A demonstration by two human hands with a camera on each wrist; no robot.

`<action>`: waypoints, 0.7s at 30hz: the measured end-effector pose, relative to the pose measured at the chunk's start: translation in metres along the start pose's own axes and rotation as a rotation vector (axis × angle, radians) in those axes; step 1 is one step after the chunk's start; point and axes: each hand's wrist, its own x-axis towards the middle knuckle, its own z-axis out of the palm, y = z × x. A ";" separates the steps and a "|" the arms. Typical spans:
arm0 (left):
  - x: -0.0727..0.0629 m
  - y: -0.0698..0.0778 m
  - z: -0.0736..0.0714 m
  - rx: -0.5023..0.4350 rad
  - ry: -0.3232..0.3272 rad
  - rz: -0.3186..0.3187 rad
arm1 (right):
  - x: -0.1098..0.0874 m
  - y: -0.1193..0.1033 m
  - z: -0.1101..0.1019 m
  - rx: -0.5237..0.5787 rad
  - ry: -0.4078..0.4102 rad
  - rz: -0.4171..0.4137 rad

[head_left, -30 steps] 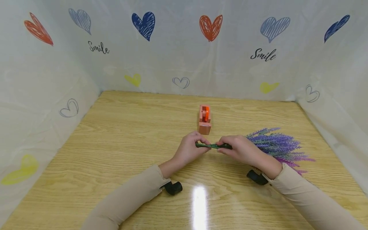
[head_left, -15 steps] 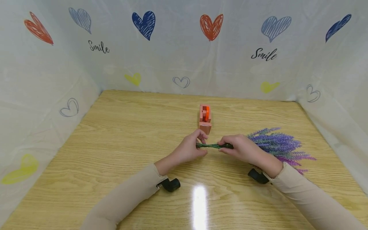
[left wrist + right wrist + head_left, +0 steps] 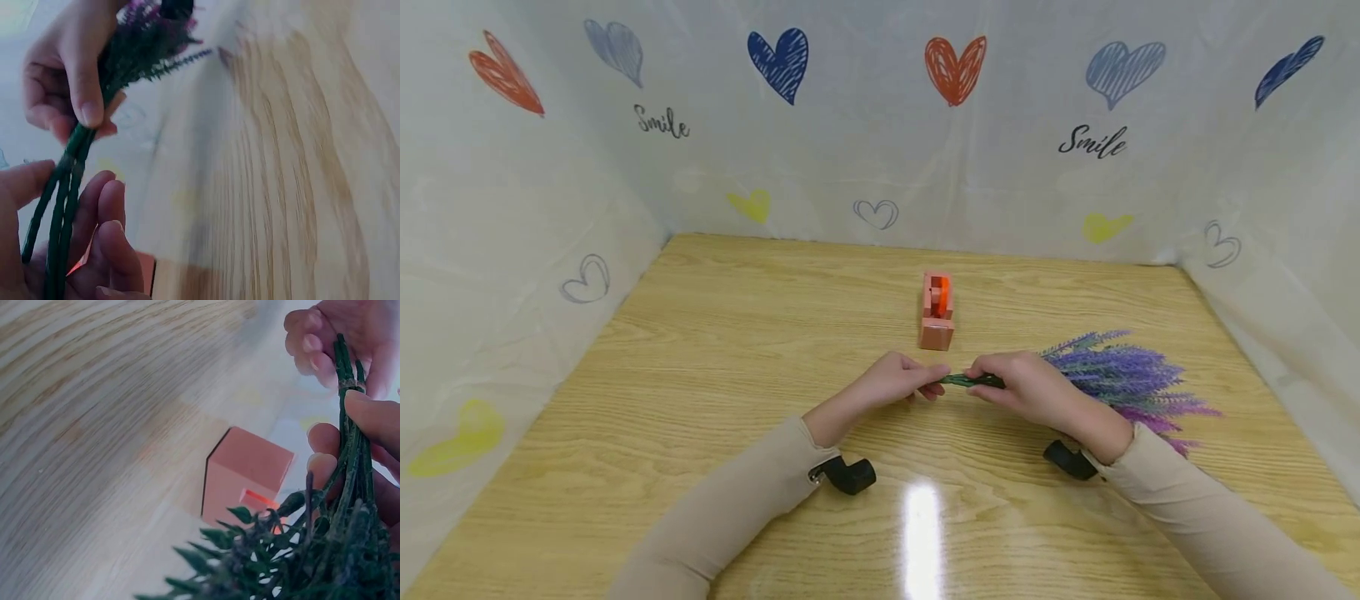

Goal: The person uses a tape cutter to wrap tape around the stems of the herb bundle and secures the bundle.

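Note:
A bunch of artificial lavender [image 3: 1120, 375], purple and magenta with green leaves, lies across the right side. Its dark green stems [image 3: 59, 212] point left. My right hand [image 3: 1026, 383] pinches them between thumb and fingers, just below the leaves. My left hand [image 3: 898, 379] is at the stem ends, thumb on one side and fingers loosely curled on the other, the stems running into the palm. A narrow clear band [image 3: 351, 384], like tape, wraps the stems between the hands. The left fingers are partly hidden in the head view.
A pink tape dispenser [image 3: 937, 312] with an orange-red roll core stands on the wooden table [image 3: 737, 333], just beyond the hands. Black curved wrist attachments [image 3: 850, 477] hang below both sleeves. A white curtain [image 3: 880, 158] printed with hearts surrounds the table.
My left hand has loosened its pinch, spread around the stems, then turned so the thumb lies over them. The right hand keeps its grip, almost unmoved.

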 end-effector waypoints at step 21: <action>0.007 0.004 0.012 -0.261 0.096 -0.129 | 0.001 0.001 0.003 -0.032 0.016 0.031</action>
